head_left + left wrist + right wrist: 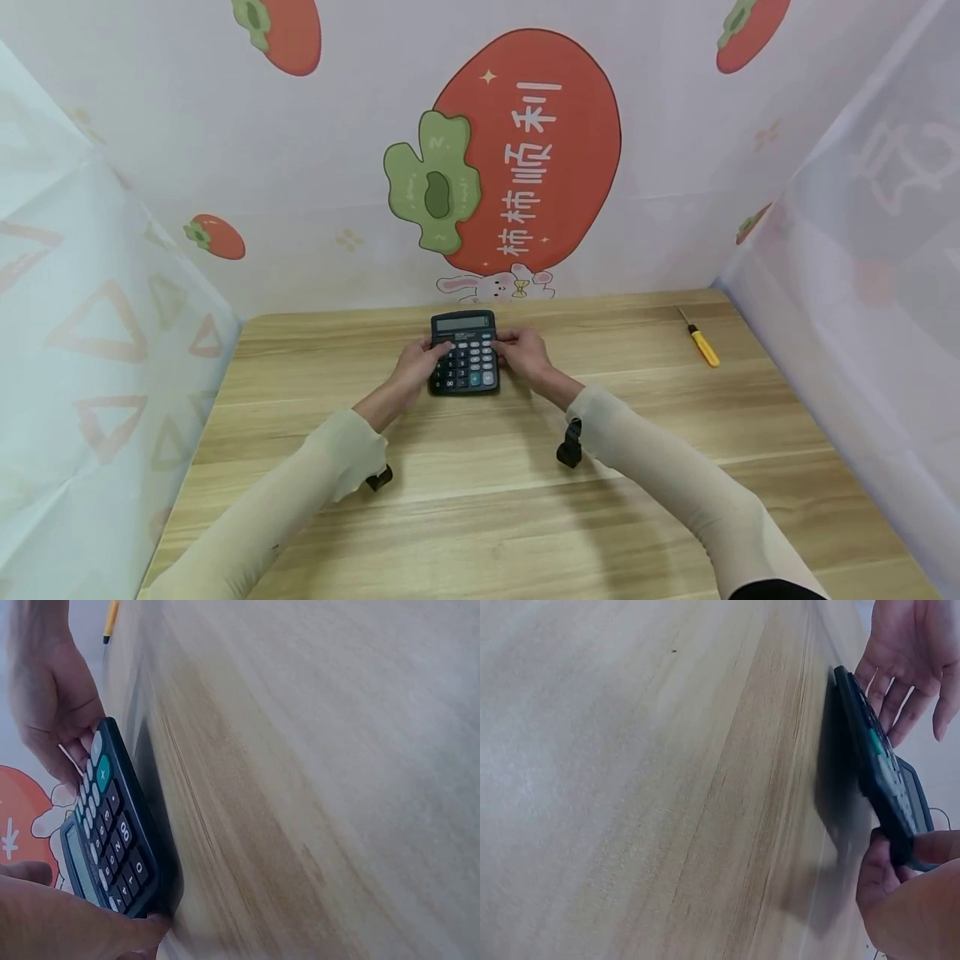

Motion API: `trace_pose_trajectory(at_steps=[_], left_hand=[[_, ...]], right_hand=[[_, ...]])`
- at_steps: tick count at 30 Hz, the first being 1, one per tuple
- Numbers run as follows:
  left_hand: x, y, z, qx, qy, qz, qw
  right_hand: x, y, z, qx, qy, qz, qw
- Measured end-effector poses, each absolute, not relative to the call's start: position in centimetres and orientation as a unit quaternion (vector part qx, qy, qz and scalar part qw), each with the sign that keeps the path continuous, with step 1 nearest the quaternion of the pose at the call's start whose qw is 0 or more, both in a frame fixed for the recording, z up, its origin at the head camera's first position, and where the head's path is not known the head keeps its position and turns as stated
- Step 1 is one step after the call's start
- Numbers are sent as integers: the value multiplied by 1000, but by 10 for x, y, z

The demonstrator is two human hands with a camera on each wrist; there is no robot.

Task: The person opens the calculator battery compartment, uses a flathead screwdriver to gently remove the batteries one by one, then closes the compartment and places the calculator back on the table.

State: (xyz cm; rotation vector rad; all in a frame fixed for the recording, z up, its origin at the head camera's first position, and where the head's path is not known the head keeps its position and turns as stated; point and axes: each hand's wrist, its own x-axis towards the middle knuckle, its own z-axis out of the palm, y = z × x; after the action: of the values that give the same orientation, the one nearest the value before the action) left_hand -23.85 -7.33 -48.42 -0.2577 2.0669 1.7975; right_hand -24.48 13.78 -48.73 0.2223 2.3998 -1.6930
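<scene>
A dark desk calculator point(464, 353) with a grey display and rows of white, black and green keys is held between both hands near the table's back edge. My left hand point(415, 364) is at its left side, thumb over the keys and fingers at the edge. On the right side my right hand point(525, 353) pinches the edge between thumb and fingers. In the right wrist view the calculator point(877, 761) is tilted, with a shadow below it; the left hand's point(911, 664) fingers reach behind it and its thumb stands apart from it there.
A screwdriver point(702, 343) with a yellow handle lies at the table's back right. Behind the wood-grain table point(465, 517) hangs a white cloth point(330, 167) printed with persimmons, and similar cloth covers both sides. Dark straps show at both wrists.
</scene>
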Motion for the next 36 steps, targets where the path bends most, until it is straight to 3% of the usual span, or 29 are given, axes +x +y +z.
trace_pose_trajectory(at_steps=[21, 36], left_hand=[[-241, -70, -472, -86, 716, 664, 200], [-238, -60, -471, -75, 724, 663, 176]], right_hand=[[-244, 142, -476, 65, 666, -724, 168], [-239, 134, -468, 56, 602, -777, 175]])
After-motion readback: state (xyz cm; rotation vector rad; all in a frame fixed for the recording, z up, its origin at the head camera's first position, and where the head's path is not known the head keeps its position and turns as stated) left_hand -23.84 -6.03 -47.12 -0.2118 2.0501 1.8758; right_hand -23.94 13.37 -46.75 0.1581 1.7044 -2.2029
